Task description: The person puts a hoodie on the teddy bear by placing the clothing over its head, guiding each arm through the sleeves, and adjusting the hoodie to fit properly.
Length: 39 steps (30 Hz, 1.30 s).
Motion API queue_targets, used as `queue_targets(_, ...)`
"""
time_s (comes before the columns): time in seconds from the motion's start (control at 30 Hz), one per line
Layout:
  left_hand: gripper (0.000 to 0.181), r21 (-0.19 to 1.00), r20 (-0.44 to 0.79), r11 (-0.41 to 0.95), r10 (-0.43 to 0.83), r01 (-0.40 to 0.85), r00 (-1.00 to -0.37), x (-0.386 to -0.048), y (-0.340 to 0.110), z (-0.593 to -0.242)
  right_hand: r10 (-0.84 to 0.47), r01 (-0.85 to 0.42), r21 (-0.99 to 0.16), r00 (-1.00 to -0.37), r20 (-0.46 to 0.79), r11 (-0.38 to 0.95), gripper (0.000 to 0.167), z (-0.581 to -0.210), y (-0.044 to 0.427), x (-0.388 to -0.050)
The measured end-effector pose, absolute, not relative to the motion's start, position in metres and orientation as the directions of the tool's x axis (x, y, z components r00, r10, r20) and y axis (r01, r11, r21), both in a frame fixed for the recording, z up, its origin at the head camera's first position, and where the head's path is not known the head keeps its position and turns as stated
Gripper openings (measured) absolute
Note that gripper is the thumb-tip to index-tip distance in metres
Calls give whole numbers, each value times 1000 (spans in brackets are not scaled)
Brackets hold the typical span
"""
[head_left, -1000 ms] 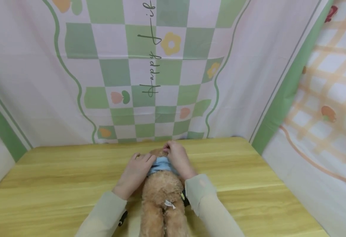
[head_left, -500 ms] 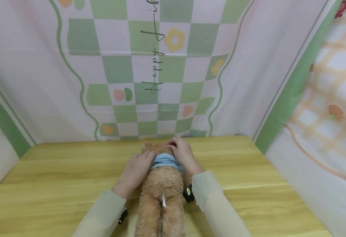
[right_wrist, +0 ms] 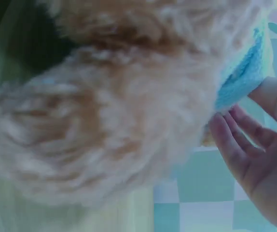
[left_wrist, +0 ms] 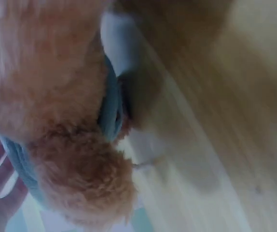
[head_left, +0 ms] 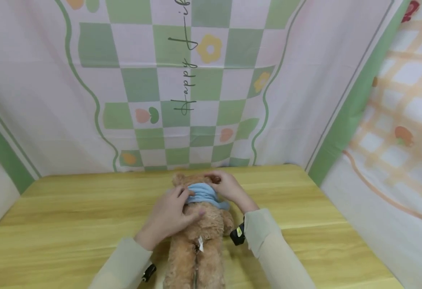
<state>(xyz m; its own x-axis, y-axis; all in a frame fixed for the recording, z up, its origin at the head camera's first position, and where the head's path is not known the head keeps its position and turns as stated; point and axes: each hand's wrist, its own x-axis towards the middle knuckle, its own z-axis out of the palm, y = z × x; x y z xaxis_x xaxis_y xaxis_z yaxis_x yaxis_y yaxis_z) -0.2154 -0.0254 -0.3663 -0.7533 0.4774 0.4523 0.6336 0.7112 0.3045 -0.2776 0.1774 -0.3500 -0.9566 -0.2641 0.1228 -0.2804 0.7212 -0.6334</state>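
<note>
The plush bear (head_left: 210,226) lies on the counter (head_left: 70,216), blue cloth (head_left: 204,194) across its upper back. The left hand (head_left: 169,210), grip spread, should steady it lightly; whether the right hand (head_left: 230,186) pinches cloth, one cannot tell.

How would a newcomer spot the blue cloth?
On the wooden table lies a brown plush toy, legs toward the camera. The blue cloth stretches across it just below the head, between the left hand and the right hand. Creased and light blue, it stands out from the shaggy brown fur.
</note>
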Motion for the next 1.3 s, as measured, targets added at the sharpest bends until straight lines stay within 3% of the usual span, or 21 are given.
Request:
queue_targets(0.07, 77, 326, 364, 725, 496, 607, -788, -210, -24, -366, -198, -226, -640, -973, 116, 734, 20, -351, 176, -277)
queue_targets(0.2, 97, 300, 308, 727, 539, 618, -784, -205, -24, -368, -113, -174, -643, -984, 135, 746, 9, -355, 174, -279)
queue_targets(0.33, 101, 279, 322, 723, 549, 632, -771, -202, -28, -372, -76, -157, -670, -986, 149, 726, 8, -356, 171, -280)
queue_targets(0.5, 100, 333, 327, 719, 518, 610, -790, -202, -33, -377, -82, -163, -717, -986, 147, 677, 10, -353, 171, -274)
queue_targets(0.67, 97, 398, 322, 730, 457, 556, -829, -206, -41, -381, -187, -239, -712, -971, 152, 660, 13, -346, 175, -264)
queue_targets(0.8, 83, 393, 348, 741, 429, 545, -834, -206, -44, -384, -327, -321, -651, -938, 117, 687, 10, -345, 173, -253)
queue_targets(0.9, 78, 355, 380, 752, 426, 555, -821, -207, -45, -386, -360, -380, -549, -921, 148, 744, 9, -347, 169, -245)
queue_targets(1.13, 92, 339, 350, 763, 440, 550, -827, -210, -44, -384, -309, -409, -379, -903, 299, 830, 9, -353, 160, -236)
queue_targets(1.3, 102, 365, 284, 772, 440, 520, -852, -211, -41, -383, -327, -429, -345, -891, 315, 835, 8, -358, 159, -235)
